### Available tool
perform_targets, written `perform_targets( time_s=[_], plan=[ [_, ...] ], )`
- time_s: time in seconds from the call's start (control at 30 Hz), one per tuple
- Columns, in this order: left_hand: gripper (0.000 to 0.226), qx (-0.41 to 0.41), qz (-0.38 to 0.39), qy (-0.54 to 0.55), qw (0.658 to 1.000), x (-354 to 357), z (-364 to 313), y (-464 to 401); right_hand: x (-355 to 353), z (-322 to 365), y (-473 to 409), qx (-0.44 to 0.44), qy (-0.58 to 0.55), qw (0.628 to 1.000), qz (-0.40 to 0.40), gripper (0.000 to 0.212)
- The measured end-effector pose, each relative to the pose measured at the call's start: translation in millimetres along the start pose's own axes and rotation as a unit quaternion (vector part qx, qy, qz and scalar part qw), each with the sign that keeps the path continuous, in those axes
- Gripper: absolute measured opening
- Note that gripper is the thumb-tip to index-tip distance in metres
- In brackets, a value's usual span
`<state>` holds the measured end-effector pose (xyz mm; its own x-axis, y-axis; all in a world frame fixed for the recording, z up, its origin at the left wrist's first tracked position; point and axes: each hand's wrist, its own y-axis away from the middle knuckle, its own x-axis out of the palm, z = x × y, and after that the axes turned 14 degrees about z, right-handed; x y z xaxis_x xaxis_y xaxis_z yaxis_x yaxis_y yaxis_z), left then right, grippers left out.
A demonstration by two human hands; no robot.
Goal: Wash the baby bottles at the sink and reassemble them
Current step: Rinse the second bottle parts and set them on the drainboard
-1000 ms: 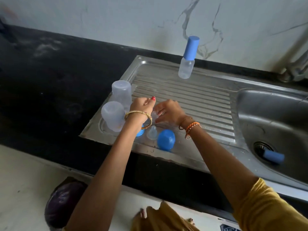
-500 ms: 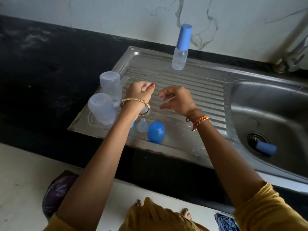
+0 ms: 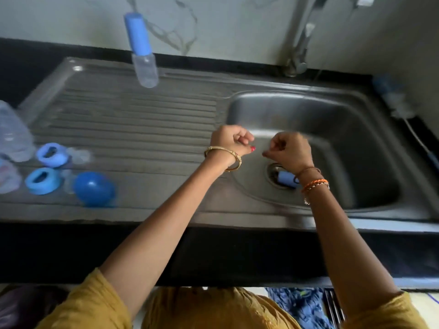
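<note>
Hovering over the sink basin [image 3: 356, 129], left hand [image 3: 229, 141] and right hand [image 3: 291, 150] curl their fingers; any held object is blurred.

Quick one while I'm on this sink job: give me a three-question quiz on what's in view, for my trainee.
1. True or false: the capped bottle stands inside the basin.
2. What lies on the drain? A) a blue tube-shaped piece B) a sponge C) a spoon
3. Fill in: left of the blue dome cap, the drainboard holds ___ blue rings.

Key: 1 false, it stands at the back of the drainboard; 2 A; 3 two.
</note>
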<state>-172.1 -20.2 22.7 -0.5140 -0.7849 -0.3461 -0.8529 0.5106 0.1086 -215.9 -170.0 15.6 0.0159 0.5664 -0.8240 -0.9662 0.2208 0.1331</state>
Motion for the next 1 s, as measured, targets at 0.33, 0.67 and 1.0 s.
perform_targets(
  time_s=[0.33, 0.67, 1.0],
  plan=[
    [0.045, -0.103, 0.096, -0.091, 0.986, 94.9, 17.3, -61.6, -16.7, -112.6, -26.3, 0.091, 0.111, 0.946, 0.291, 0.052],
    [0.030, -0.215, 0.115, -0.054, 0.968, 136.8, 39.9, -111.3, 1.5, -160.8, -75.4, 0.259, 0.063, 0.940, 0.214, 0.053],
    [0.036, -0.231, 0.125, -0.132, 0.956, 150.2, 63.1, -117.5, 18.6, -163.0, -75.2, 0.238, -0.022, 0.946, 0.218, 0.052]
  ],
)
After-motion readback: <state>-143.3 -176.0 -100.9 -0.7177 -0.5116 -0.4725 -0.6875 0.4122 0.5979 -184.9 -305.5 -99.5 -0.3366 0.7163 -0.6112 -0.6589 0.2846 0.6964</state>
